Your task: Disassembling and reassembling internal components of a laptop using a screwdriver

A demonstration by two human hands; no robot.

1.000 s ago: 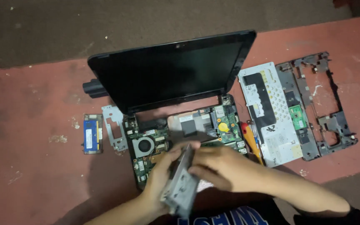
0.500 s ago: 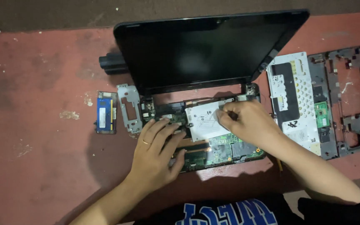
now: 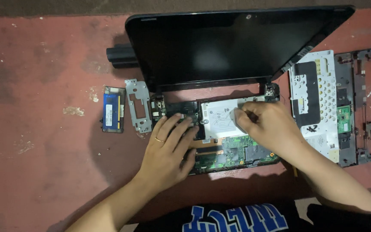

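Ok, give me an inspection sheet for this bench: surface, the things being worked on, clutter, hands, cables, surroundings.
Surface: worn red floor-like surface with pale scuffs and specks.
Job's things: opened laptop, screen dark, bare green circuit board; silver drive lying in its bay.
Clutter: blue memory module and metal bracket at left; black cylindrical battery behind; white keyboard plate and dark frame at right.
Hands: left hand flat on the board, ring on one finger; right hand on the drive's right edge. What its fingertips pinch cannot be told.
Cables: nothing seen.
Surroundings: dark strip of ground beyond the far edge; the person's dark printed shirt at the bottom.
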